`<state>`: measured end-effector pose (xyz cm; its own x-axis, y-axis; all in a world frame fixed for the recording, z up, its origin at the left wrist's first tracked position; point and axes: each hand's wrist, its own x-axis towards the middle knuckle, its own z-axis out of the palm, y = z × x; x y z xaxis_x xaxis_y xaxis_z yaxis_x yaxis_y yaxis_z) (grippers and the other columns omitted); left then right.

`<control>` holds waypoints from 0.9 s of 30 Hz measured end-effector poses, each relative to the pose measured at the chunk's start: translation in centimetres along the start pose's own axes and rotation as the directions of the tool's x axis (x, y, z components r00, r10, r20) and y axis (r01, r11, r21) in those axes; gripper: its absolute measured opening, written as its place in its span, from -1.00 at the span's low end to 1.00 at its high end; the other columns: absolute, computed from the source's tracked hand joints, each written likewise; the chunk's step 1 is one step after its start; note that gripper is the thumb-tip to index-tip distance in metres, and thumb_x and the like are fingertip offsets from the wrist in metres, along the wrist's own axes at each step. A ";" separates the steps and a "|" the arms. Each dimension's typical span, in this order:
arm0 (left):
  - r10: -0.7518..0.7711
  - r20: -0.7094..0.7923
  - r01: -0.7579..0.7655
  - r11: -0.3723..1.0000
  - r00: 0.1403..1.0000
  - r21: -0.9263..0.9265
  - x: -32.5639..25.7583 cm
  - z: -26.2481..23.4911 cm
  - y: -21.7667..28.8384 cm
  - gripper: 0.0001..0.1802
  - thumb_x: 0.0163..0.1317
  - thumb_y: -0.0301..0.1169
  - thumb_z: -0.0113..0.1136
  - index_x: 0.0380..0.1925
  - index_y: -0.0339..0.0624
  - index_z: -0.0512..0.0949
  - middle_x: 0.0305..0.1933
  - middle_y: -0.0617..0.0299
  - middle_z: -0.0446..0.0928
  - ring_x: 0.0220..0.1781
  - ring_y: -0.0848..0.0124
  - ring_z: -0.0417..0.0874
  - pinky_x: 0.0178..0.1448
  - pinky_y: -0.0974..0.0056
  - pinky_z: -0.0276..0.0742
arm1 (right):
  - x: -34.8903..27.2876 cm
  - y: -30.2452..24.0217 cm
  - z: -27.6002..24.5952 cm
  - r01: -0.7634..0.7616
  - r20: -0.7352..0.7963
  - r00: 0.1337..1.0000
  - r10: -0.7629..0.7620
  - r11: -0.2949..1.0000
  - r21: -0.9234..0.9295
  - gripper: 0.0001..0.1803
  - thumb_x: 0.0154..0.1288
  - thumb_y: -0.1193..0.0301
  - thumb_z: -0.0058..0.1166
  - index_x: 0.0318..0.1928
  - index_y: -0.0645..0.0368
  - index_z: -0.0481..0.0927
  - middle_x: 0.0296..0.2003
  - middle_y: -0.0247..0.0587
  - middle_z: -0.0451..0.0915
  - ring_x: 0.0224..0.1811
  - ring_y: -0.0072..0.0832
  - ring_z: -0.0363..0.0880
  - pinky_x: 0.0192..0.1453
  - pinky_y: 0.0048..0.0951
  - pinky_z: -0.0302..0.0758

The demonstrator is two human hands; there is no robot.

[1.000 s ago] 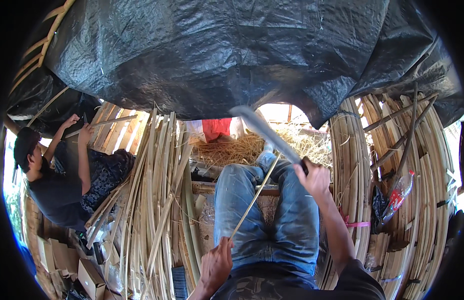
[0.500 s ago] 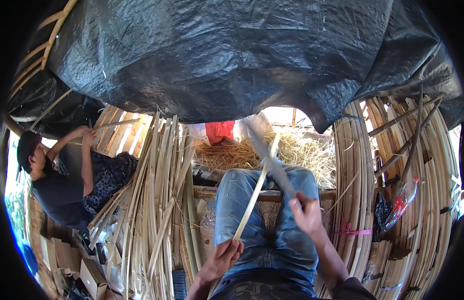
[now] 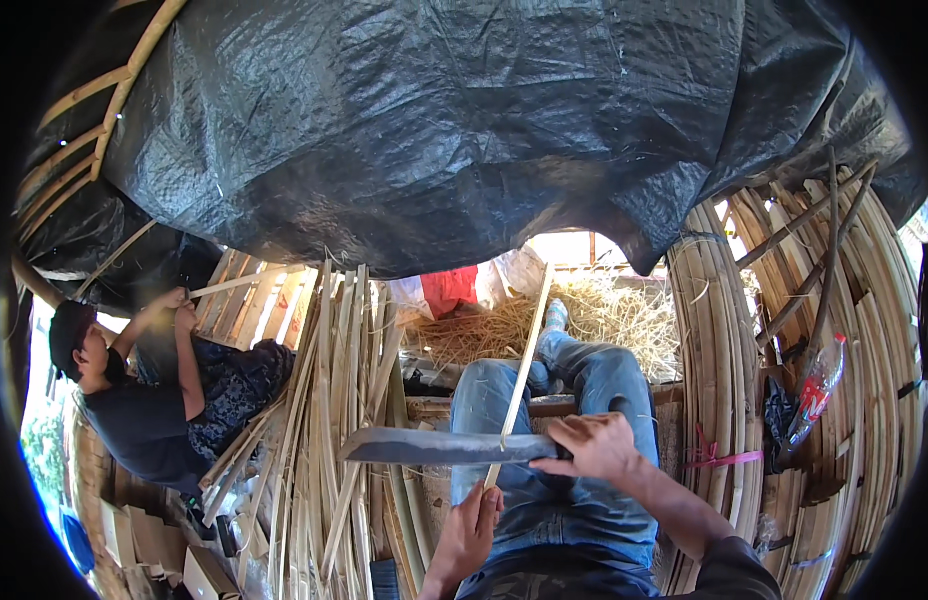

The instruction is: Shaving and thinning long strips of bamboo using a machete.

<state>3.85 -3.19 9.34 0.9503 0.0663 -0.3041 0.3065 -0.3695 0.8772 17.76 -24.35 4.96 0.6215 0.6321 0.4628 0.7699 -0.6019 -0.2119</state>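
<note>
My right hand (image 3: 591,446) is closed round the handle of a machete (image 3: 414,446). Its broad dark blade lies level, pointing left, and crosses a thin pale bamboo strip (image 3: 525,365) low down, near the strip's near end. The strip's near end is gripped by my left hand (image 3: 468,532), just below the blade. From there it slants up and away over my jeans-clad legs (image 3: 606,395). A fine curled shaving seems to hang on the strip where the blade meets it.
Long bamboo slats (image 3: 319,400) lean close on my left, with a seated person (image 3: 144,400) beyond holding a strip. Bundled slats (image 3: 714,360) with a pink tie stand right, near a plastic bottle (image 3: 816,390). Shavings (image 3: 619,315) heap ahead, under a black tarp (image 3: 434,130).
The machete has swung from pointing away, blurred, to lying level across the strip near my left hand. My right hand has shifted slightly left. The strip stands a little steeper.
</note>
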 end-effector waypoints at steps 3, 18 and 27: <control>0.033 -0.035 -0.033 0.999 0.999 -0.002 -0.8 0.0 0.5 -0.69 0.60 -0.30 -0.13 -0.30 -0.29 0.43 -0.61 0.18 0.35 -0.57 0.38 0.40 -0.42 0.23 0.32 | 1.3 2.1 -1.1 -0.063 -0.058 0.997 0.060 0.996 -0.063 -0.37 0.26 -0.31 0.13 -0.41 0.04 0.61 -0.64 -0.38 0.59 -0.70 -0.48 0.60 -0.64 -0.42 0.47; -0.149 -0.407 -0.111 0.828 0.901 -0.549 -6.6 3.0 -13.1 -0.63 0.51 -0.13 0.13 -0.07 -0.28 0.59 -0.35 0.33 0.52 -0.28 0.51 0.52 -0.27 0.32 0.45 | 1.4 19.4 3.0 -0.727 -0.199 0.612 0.765 0.644 0.239 -0.29 0.41 -0.26 0.01 -0.45 0.18 0.65 -0.81 -0.41 0.39 -0.83 -0.49 0.38 -0.76 -0.40 0.31; -0.140 0.109 0.156 0.976 0.984 -0.153 -2.8 -0.9 -1.7 -0.63 0.63 -0.21 -0.16 -0.31 -0.22 0.43 -0.54 0.37 0.28 -0.49 0.58 0.26 -0.36 0.39 0.23 | -3.1 12.0 0.6 -0.500 0.656 0.417 0.629 -0.444 0.744 -0.27 0.43 -0.41 -0.28 -0.44 0.01 0.35 -0.75 -0.53 0.12 -0.83 -0.66 0.04 -0.78 -0.53 0.03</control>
<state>0.76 -1.90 9.05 0.8861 0.0157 -0.4631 0.4559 -0.2089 0.8652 25.18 -33.19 0.44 0.8387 0.2052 -0.5045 -0.5446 0.3143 -0.7776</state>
